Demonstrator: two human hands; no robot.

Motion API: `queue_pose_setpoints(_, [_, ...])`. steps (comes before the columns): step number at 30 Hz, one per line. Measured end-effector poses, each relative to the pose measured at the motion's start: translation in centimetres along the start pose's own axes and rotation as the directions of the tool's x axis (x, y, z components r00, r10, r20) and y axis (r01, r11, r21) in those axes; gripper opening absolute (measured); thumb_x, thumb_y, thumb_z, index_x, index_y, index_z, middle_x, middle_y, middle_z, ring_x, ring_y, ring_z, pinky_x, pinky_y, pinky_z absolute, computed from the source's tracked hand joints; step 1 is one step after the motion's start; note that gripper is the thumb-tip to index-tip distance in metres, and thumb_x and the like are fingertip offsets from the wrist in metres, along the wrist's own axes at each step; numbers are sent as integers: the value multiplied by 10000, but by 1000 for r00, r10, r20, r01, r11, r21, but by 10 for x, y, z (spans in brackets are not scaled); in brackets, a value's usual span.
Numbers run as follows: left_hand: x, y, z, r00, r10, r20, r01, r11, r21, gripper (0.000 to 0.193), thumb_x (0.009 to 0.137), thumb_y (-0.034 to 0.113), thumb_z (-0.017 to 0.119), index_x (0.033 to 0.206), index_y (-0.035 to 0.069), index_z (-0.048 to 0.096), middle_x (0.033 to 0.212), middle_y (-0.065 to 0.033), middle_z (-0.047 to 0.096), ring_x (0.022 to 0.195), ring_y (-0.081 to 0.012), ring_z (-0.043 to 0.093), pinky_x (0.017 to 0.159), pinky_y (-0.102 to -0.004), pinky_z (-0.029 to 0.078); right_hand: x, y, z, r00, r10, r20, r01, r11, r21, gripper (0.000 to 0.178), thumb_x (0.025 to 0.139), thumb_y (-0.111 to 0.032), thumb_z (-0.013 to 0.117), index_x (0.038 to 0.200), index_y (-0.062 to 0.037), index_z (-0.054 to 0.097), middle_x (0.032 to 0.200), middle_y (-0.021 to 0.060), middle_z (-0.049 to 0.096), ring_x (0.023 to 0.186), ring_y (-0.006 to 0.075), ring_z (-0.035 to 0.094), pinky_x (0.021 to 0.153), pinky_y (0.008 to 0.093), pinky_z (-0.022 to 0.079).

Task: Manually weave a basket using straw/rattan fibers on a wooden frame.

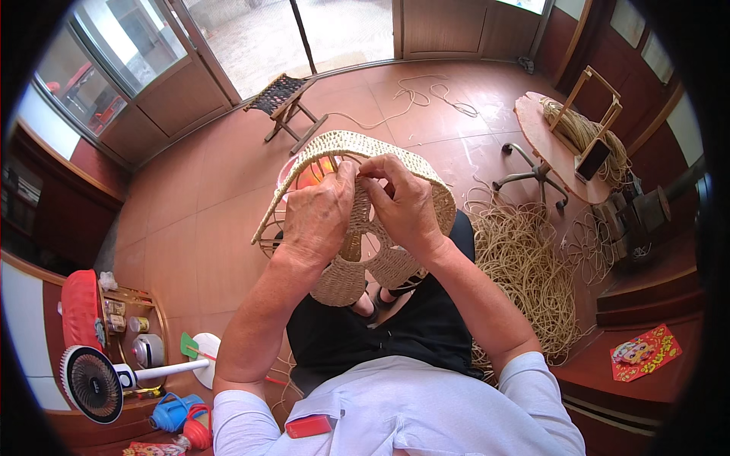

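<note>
A partly woven basket (342, 281) of straw-coloured cord over a thin frame rests at my lap, its bare ribs showing at the left side. My left hand (318, 216) is closed on the basket near its middle, knuckles up. Close against it, my right hand (403, 199) has thumb and fingers pinched together at the weave. Whatever lies between the right fingertips is too small to make out. Behind my left hand, a red and orange thing (313, 175) shows through the ribs.
A large heap of loose cord (525, 281) lies on the floor to my right. Beyond it stand a round table (536, 129) bearing a cord coil and a phone, and a wheeled base (538, 173). A folding stool (285, 106) stands ahead; a fan (93, 384) is at lower left.
</note>
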State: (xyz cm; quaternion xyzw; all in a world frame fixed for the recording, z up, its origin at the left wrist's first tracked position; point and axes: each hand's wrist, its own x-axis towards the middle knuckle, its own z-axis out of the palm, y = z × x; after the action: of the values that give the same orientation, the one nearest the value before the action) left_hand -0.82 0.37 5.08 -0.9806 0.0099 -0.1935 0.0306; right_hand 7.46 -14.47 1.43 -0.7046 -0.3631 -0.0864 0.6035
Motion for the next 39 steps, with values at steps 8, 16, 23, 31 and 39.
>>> queue_pose_setpoints(8, [-6,6,12,984,-45,-171,33,997,-72,209,981,20,602,1188,26,582,885,-131,708,790,-304,779,641,-421,602,-2,5,9,991,131,-13,-128,982,142,137,1028,-38,734,1160,-52,700,909,-14,730,678,13,604,583,223,502])
queue_pose_setpoints(16, [-20,16,29,884,-286,-370,75,867,-492,100,1057,81,656,1154,60,657,971,-141,690,838,-345,738,705,-431,599,-5,10,15,991,127,-45,-118,978,173,98,1024,-49,720,1112,-42,677,945,50,723,853,120,706,704,298,558])
queue_pose_setpoints(23, [-33,27,37,866,-302,-398,94,881,-464,222,1042,47,668,1261,72,689,1073,-135,671,930,-349,720,796,-442,604,-6,9,18,983,177,-53,-162,963,213,86,1026,-52,716,1090,-39,660,922,41,703,778,106,645,676,293,543])
queue_pose_setpoints(31, [-31,25,37,857,-351,-378,79,814,-576,157,1029,15,681,1178,20,727,1053,-153,700,956,-327,715,845,-423,582,-8,17,25,972,225,-73,-190,926,325,65,1032,-32,697,1044,-31,634,899,12,670,819,70,611,720,278,539])
queue_pose_setpoints(39, [-23,35,38,796,-467,-384,129,752,-647,103,1016,32,723,1114,9,742,1042,-133,718,932,-270,726,838,-397,582,-4,20,22,971,239,5,-220,886,407,50,1058,-14,650,1062,-22,600,918,29,654,880,96,631,797,283,544])
